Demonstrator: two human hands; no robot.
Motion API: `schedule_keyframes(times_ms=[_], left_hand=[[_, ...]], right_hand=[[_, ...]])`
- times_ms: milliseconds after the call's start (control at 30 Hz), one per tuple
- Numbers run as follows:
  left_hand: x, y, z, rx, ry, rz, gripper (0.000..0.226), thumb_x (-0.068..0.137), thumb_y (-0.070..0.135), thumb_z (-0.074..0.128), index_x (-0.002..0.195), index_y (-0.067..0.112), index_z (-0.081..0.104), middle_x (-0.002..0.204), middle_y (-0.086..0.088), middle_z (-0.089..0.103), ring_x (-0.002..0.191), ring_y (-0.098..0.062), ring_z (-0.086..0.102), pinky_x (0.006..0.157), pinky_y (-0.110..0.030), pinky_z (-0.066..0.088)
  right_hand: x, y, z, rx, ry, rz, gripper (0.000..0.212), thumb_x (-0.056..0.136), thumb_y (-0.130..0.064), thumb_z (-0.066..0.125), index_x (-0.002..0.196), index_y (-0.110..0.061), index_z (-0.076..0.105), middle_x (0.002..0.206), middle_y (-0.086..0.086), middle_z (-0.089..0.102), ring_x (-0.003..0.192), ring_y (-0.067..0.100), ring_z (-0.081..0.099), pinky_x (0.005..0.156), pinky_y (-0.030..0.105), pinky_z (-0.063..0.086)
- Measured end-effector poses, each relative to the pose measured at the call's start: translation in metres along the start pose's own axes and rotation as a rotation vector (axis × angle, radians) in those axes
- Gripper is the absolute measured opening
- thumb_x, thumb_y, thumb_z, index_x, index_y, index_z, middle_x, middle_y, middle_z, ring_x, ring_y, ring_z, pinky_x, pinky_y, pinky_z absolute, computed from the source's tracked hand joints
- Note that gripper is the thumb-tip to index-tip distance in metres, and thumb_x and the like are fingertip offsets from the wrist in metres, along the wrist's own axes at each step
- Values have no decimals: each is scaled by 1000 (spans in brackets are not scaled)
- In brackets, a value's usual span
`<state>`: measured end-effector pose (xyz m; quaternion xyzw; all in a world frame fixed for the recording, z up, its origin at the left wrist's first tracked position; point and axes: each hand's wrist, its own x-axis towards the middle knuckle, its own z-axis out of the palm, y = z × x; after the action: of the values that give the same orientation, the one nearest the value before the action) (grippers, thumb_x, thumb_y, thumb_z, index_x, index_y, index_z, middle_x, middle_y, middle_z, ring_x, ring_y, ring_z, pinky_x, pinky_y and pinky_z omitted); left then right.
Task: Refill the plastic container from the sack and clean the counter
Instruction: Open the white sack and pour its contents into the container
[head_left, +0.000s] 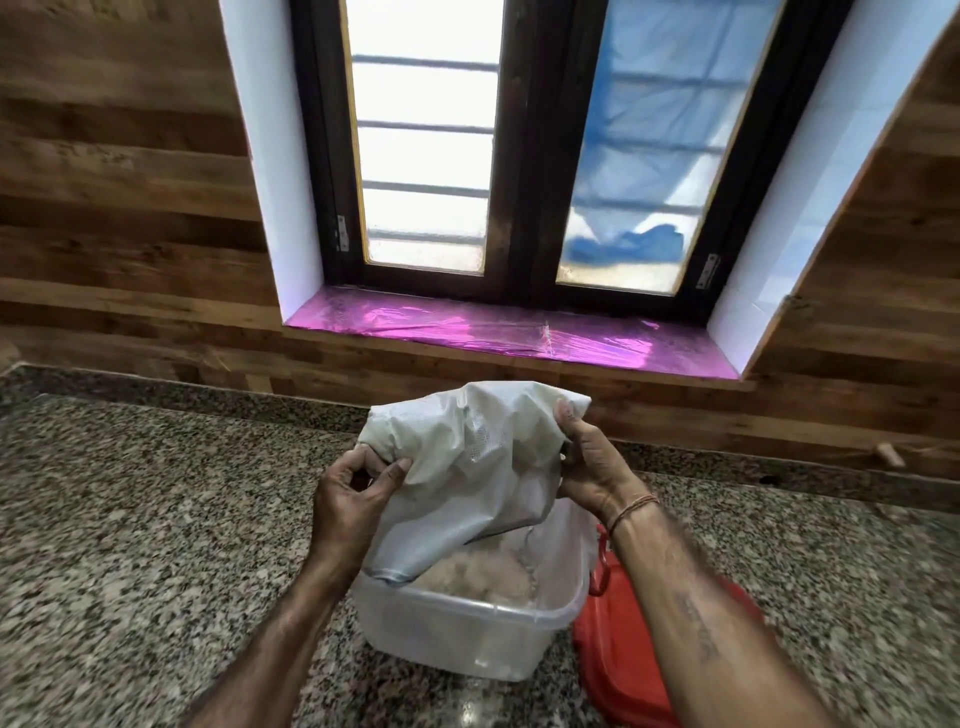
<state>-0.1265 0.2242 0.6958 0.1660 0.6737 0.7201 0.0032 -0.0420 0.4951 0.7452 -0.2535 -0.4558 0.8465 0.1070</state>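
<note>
White woven sack (467, 457) hangs mouth-down at frame centre, its long axis vertical, dipping into the clear plastic container (447, 642) directly beneath it on the counter (130, 519). Left hand (353, 499) and right hand (592, 467) each pinch an upper corner, fingers (571, 423) curled into the cloth. The sack hides the container's far rim and most of its contents.

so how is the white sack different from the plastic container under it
The sack is soft, crumpled and opaque; the container is rigid, boxy and translucent. The sack is held up, tipped, by the left hand and right hand; the container stands on the counter. The sack's mouth points down; the container's opening faces up. Both are whitish.
</note>
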Motion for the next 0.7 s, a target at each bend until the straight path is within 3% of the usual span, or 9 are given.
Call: schedule_keyframes(times_ms=[133, 200, 267, 333, 433, 567, 633, 700], left_hand=[[-2, 8, 2, -51, 36, 16, 35, 84, 9, 82, 75, 14, 49, 72, -7, 53, 70, -18, 53, 72, -41, 51], [-4, 13, 3, -90, 40, -2, 45, 80, 12, 83, 97, 17, 42, 86, -6, 57, 78, -18, 58, 76, -43, 57], [-4, 16, 3, -117, 41, -69, 67, 73, 25, 85, 117, 17, 35, 104, -3, 63, 91, -15, 66, 77, -33, 59], [-3, 17, 4, -151, 13, -122, 80, 73, 33, 90, 133, 18, 38, 119, -7, 67, 105, -19, 71, 77, -32, 61], [-3, 16, 10, -179, 17, -147, 64, 72, 25, 92, 124, 26, 57, 121, -11, 71, 109, -28, 72, 80, -43, 64], [-7, 17, 19, -245, 19, -131, 49, 75, 16, 88, 111, 31, 59, 120, -17, 69, 105, -28, 70, 89, -52, 61], [-9, 17, 22, -259, 7, -129, 47, 80, 13, 86, 111, 31, 56, 112, -10, 69, 101, -24, 69, 86, -47, 61], [-12, 18, 24, -241, 5, -117, 46, 79, 18, 87, 109, 34, 56, 104, -3, 69, 97, -21, 67, 83, -42, 59]], right_hand=[[-1, 4, -6, -15, -37, -48, 8, 103, -29, 59, 107, -32, 66, 92, -8, 68, 84, 12, 65, 68, 37, 59], [1, 6, -8, -22, -32, -55, 15, 102, -17, 60, 104, -31, 64, 87, -9, 67, 74, 9, 66, 62, 34, 57], [4, 7, -13, -4, -32, -55, 29, 99, -3, 59, 108, -30, 64, 88, -9, 65, 72, 8, 65, 58, 32, 58], [7, 8, -18, -7, -42, -72, 39, 97, 4, 58, 118, -29, 64, 96, -5, 66, 82, 12, 65, 68, 38, 58], [7, 7, -19, -55, -33, -86, 39, 96, 4, 59, 114, -29, 64, 86, -8, 71, 80, 15, 61, 79, 50, 51], [4, 3, -24, -46, -48, -116, 34, 96, 5, 58, 102, -28, 64, 71, -19, 70, 82, 10, 57, 93, 57, 43], [3, 2, -29, -18, -58, -136, 28, 99, 0, 58, 105, -27, 66, 72, -18, 71, 79, 7, 62, 94, 59, 45], [-2, 0, -29, -36, -95, -168, 17, 97, -24, 66, 114, -24, 71, 94, -12, 77, 91, 9, 71, 88, 67, 49]])
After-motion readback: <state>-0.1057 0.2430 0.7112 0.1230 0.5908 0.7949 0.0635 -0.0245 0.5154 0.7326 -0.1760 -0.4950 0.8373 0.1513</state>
